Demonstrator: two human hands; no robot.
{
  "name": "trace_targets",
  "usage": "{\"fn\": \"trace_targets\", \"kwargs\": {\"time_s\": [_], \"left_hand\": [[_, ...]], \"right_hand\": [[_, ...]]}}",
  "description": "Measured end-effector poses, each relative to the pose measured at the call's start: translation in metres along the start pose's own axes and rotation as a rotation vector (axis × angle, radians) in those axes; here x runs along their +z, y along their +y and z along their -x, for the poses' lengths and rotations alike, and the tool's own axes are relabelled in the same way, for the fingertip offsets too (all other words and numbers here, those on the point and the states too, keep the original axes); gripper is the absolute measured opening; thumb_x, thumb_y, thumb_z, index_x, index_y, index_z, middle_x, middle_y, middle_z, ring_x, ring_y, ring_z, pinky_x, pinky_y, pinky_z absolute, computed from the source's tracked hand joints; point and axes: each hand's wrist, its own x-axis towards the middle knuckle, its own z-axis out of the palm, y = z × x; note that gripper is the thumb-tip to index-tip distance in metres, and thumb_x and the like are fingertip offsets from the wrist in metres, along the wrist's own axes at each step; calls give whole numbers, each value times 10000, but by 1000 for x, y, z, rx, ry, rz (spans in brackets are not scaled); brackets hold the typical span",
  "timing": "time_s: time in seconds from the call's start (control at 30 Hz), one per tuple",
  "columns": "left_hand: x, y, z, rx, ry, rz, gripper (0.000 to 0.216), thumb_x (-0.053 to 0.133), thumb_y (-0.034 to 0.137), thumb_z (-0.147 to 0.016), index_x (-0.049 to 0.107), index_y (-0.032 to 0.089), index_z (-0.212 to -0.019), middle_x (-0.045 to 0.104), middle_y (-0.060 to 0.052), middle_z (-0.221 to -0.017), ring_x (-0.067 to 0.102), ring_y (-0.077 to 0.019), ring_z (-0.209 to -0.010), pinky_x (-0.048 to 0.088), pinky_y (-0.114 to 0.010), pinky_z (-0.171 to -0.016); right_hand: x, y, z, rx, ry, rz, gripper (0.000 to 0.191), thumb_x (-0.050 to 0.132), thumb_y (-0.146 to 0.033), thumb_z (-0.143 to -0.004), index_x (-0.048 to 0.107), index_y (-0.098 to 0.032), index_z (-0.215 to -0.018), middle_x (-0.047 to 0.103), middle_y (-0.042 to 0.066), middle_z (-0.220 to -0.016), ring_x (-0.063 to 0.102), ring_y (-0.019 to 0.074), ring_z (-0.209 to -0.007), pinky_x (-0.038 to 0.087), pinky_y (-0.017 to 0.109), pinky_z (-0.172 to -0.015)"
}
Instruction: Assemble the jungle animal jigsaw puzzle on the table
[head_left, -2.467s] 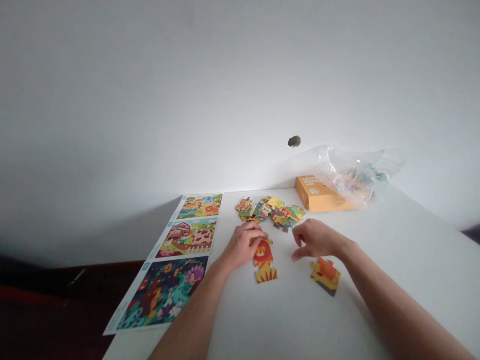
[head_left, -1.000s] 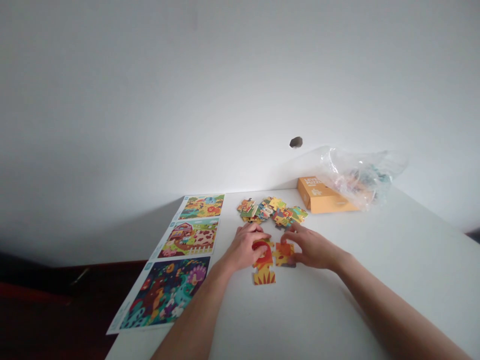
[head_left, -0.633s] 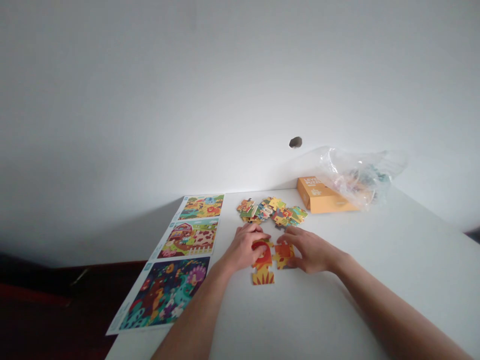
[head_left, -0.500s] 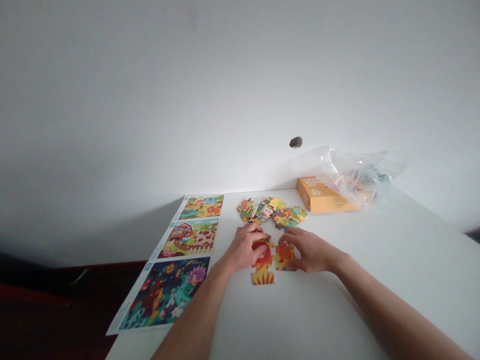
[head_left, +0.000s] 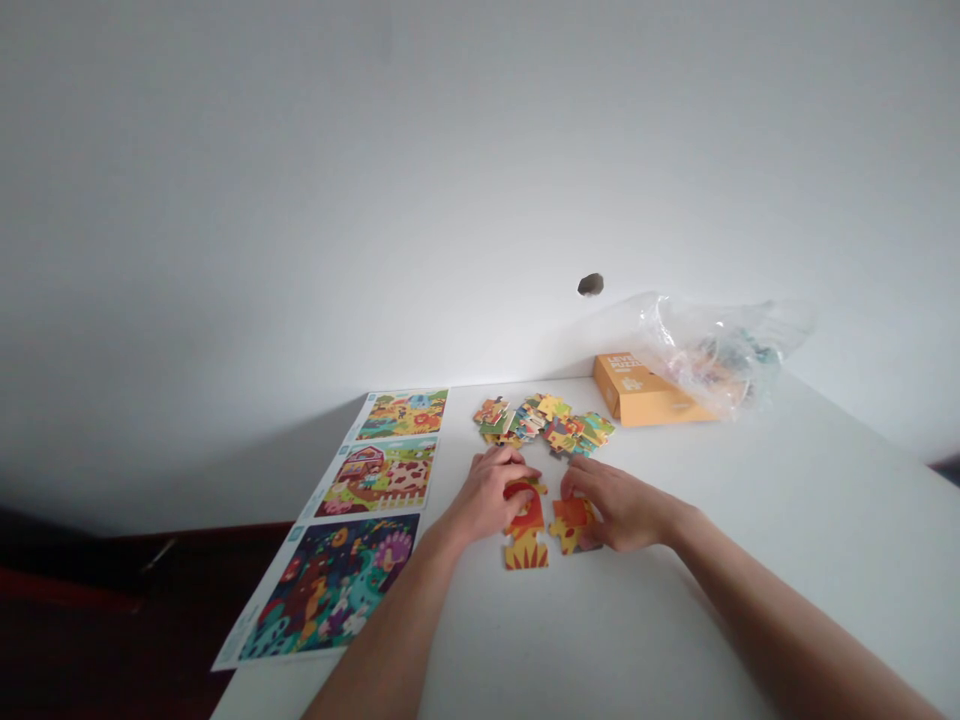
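On the white table (head_left: 750,520), a red-and-yellow lion puzzle section (head_left: 527,528) is pinned flat by the left hand (head_left: 487,492), steadying it, while an orange cardboard piece (head_left: 571,520) is pinched beside it by the right hand (head_left: 619,505).

Two bare forearms, no sleeves, left hand (head_left: 487,492), right hand (head_left: 619,503), no rings or watch visible

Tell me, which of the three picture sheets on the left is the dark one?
The nearest picture sheet, closest to the table's front edge: its background is dark blue, while the other two are bright green and yellow.
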Motion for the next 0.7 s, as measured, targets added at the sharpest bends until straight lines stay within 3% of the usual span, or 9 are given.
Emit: {"fn": "trace_targets", "kwargs": {"time_s": [0.27,0.5,0.7], "left_hand": [[3,-2,0,11,1,-2,236,674,195,-814,729,277,-1029,628,-34,-1036,578,-205,-1030,393,-364,-931],[-3,3,2,27,-37,-14,282,699,249,-793,716,287,-1071,604,-38,-1060,563,-217,-1055,389,-377,-950],[-5,5,3,19,-71,-33,364,775,309,-725,718,309,-1084,571,-36,-1072,543,-235,-1075,380,-393,-974]], "right_hand": [[7,1,-5,-88,24,17,371,773,-252,-659,556,-187,-954,582,46,-962,530,193,-839,409,291,-737],[8,-5,-6,-29,27,75,591,815,-514,-624,571,-201,-1062,583,60,-1002,544,234,-886,407,329,-767],[9,-7,-6,3,23,113,528,807,-520,-622,576,-205,-976,563,45,-957,540,220,-855,399,315,-737]]}}
